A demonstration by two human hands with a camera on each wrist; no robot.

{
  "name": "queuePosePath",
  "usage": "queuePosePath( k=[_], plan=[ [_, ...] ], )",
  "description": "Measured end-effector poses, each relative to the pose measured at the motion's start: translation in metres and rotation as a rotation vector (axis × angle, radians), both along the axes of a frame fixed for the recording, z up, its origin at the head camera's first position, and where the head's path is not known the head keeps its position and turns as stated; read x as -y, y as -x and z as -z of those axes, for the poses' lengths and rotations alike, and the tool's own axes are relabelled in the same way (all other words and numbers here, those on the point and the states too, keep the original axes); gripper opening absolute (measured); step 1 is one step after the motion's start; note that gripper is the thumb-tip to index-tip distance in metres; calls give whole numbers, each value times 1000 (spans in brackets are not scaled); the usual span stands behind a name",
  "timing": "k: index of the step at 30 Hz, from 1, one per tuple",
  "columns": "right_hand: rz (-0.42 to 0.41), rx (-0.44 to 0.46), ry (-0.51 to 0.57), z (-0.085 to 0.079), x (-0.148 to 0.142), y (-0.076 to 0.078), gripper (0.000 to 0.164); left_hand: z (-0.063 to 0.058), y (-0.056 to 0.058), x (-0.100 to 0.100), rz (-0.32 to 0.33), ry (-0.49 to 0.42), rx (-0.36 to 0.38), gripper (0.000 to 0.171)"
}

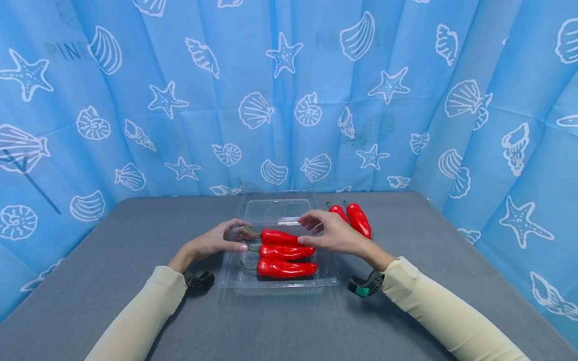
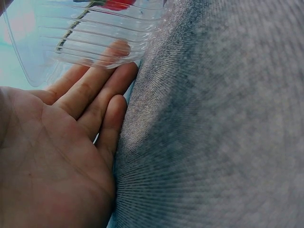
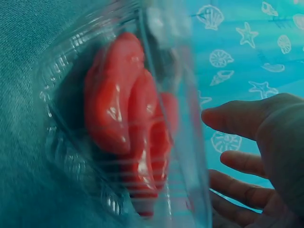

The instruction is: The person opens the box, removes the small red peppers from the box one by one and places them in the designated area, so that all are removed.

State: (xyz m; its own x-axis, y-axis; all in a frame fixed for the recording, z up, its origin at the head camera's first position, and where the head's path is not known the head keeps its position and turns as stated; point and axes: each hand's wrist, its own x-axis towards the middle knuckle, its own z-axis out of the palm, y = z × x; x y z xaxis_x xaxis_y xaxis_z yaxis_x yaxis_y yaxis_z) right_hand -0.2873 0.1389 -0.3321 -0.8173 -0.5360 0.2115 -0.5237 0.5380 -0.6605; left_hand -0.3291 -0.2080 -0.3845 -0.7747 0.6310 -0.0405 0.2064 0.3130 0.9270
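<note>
Well, blue curtains (image 1: 289, 130) back the grey table (image 1: 280, 326) and clear box (image 1: 280, 284).

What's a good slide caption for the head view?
Left hand and right hand at an open clear box holding three red peppers; two more peppers lie on the table.

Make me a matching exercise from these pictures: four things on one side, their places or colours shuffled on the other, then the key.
Things:
1. Three peppers
2. Two peppers
3. Left hand
4. Curtain

Places or colours:
A. At one side of the clear container
B. Blue with white shells and starfish
C. Lying inside the container
D. On the grey table, outside the container

Pairs: 1-C, 2-D, 3-A, 4-B
</note>
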Motion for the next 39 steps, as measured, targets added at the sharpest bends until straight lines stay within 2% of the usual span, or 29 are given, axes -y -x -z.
queuePosePath(
  k=[11,20,28,32,39],
  plan=[
    [-74,41,-68,7,13,1,54,1,1,0,19,-8,0,73],
    [-112,20,-123,13,15,1,52,1,1,1,19,-17,-1,78],
    [-102,-4,-183,12,17,0,55,-1,1,0,10,-8,0,69],
    [-99,-32,-226,13,18,-1,57,-2,0,0,7,-9,1,70],
    [-102,-55,-238,16,19,-1,57,-1,0,0,14,-7,-3,73]
  ],
)
